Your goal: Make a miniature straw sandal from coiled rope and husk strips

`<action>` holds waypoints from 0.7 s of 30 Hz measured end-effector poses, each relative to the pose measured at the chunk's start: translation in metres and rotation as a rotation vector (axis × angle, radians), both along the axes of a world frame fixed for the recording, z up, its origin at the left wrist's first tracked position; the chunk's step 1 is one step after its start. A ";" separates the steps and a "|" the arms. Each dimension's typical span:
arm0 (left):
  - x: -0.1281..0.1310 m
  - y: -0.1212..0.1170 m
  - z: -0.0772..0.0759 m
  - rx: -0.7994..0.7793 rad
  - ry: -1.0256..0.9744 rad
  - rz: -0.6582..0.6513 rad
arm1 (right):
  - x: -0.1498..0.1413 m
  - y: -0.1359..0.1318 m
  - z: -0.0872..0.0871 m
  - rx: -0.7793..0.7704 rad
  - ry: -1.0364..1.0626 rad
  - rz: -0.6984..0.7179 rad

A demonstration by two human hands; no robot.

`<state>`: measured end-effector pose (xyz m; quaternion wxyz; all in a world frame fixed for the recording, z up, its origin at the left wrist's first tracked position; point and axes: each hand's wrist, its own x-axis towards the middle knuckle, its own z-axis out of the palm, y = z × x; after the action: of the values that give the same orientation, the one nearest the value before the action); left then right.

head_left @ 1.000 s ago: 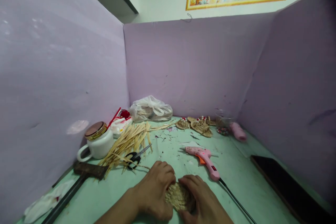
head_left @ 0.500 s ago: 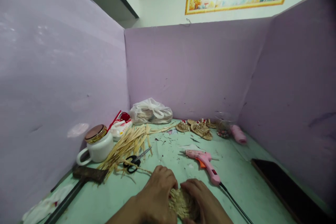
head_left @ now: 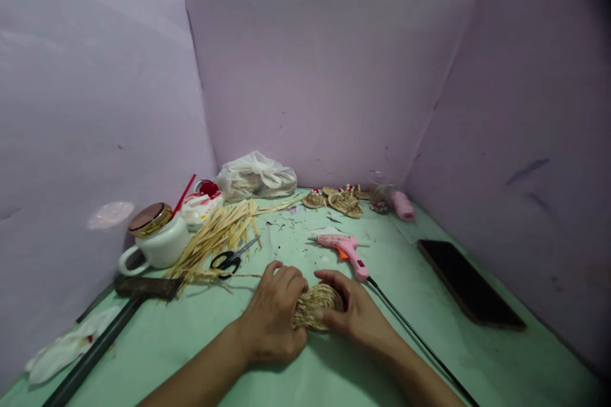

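On the green tabletop, a pink glue gun is seen lying just beyond the right hand, its black cord run past that forearm. Black-handled scissors are laid against a bundle of pale straw strips, beyond the left hand. At far left, a hammer is placed in front of a white mug. Woven straw pieces and a clear cup are grouped near the back panel. A dark, flat slab is set at right, well apart from the hands.

A coiled straw piece is held between both hands at the near middle of the table. Its left end is gripped under the bent fingers and thumb of the left hand; its right end is pinched by the right hand, thumb on top, fingers curved round the far edge.

Compared with the earlier frame, more of the piece is exposed, and both forearms are more fully shown.
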<state>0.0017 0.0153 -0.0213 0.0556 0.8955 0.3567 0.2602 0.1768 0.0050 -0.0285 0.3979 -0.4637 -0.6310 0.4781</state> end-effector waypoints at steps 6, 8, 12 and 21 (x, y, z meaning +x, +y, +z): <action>0.000 -0.005 0.001 0.061 0.012 -0.048 | -0.008 0.000 -0.004 -0.093 0.100 -0.104; 0.001 -0.006 0.001 0.068 0.020 -0.043 | -0.010 0.000 -0.005 -0.097 0.104 -0.132; 0.002 -0.007 0.000 0.070 0.033 -0.051 | -0.011 -0.002 -0.007 -0.094 0.142 -0.105; 0.003 -0.005 0.002 0.095 0.031 -0.072 | -0.015 -0.002 -0.008 0.003 0.081 -0.142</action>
<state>0.0044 0.0108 -0.0195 0.0168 0.9133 0.3125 0.2606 0.1621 0.0027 -0.0360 0.4566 -0.4872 -0.5804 0.4661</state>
